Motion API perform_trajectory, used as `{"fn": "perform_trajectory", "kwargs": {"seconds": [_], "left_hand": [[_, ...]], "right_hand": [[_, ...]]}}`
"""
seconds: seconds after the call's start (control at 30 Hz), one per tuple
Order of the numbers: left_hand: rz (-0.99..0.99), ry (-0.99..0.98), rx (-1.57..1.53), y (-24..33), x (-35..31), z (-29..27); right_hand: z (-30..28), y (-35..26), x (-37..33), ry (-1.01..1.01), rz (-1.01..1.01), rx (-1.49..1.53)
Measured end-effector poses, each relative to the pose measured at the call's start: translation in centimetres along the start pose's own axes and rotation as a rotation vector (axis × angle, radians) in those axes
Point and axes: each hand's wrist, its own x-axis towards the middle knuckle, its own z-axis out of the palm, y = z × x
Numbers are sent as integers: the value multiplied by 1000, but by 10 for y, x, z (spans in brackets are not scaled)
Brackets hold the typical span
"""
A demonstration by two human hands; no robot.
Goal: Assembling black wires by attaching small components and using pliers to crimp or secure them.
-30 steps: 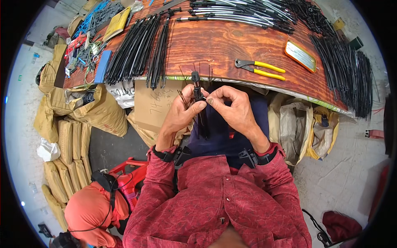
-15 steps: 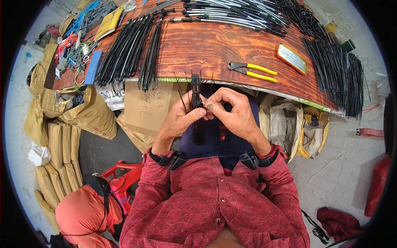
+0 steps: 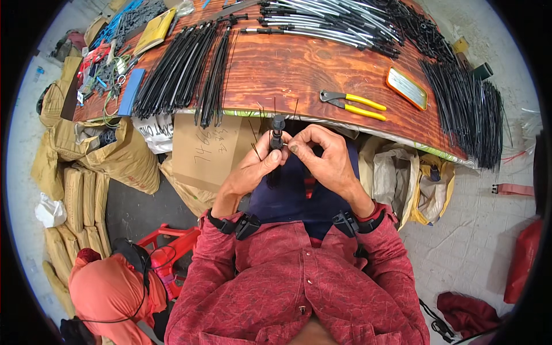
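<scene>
Just beyond my lap, my left hand point(image 3: 255, 164) is wrapped round a black umbrella frame point(image 3: 278, 129), held with its round black end pointing away from me. Thin dark ribs stick out around the frame past my fingers. My right hand point(image 3: 326, 155) meets it from the right side; thumb and index finger pinch a thin, pale piece of wire point(image 3: 286, 144) against the frame's collar. Where the wire enters the collar is too small to tell. On the table lie end-cutting pliers point(image 3: 353, 105) with yellow handles, and a shallow orange-rimmed tin point(image 3: 407, 87) of fine silvery pieces.
Bundles of black frames point(image 3: 178, 72) overhang the wooden table's point(image 3: 282, 69) front edge at left; more black ribs point(image 3: 471, 112) lie at right. Silver-shafted frames point(image 3: 328, 26) are piled behind. A carton point(image 3: 201, 155) and sacks point(image 3: 397, 172) stand below. Another person point(image 3: 112, 293) is at lower left.
The umbrella frame has tilted, its round end now facing up toward me more. My hands stay together, the right still pinching at the collar. The view has shifted slightly.
</scene>
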Motion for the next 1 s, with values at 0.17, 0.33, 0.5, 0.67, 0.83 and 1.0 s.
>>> {"fn": "perform_trajectory", "kwargs": {"seconds": [0.17, 0.33, 0.5, 0.67, 0.83, 1.0], "left_hand": [[47, -16, -51, -9, 2, -5], [92, -30, -111, -12, 6, -14], [116, -37, -139, -18, 4, -17], [209, 31, -214, -26, 5, -15], [269, 161, -132, -36, 13, -12], [294, 238, -52, -40, 15, -9]], "right_hand": [[-3, -5, 1, 8, -7, -51], [-6, -4, 2, 73, -62, -45], [-10, -2, 2, 77, -25, -49], [-47, 12, 11, 261, -143, -394], [-98, 49, 10, 253, -147, -913], [-116, 65, 9, 163, -187, -990]]}}
